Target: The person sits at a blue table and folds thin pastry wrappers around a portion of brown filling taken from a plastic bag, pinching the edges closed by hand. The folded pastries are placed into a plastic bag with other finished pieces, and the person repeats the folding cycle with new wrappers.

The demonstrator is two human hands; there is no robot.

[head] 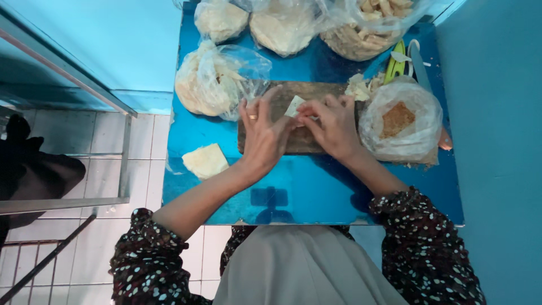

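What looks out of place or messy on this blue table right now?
Little stands out. A loose pale square piece lies alone on the blue table, away from the wooden board, and pale scraps are scattered at the board's far right corner.

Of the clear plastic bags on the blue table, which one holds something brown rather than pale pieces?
The plastic bag beside the right hand, at the table's right edge: it alone shows a brown square inside. The other bags hold pale, cream-coloured pieces.

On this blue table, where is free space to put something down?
Free: the near strip of the blue table between the wooden board and the front edge, and a patch left of the board above the pale sheets. Crowded: the far edge with plastic bags.
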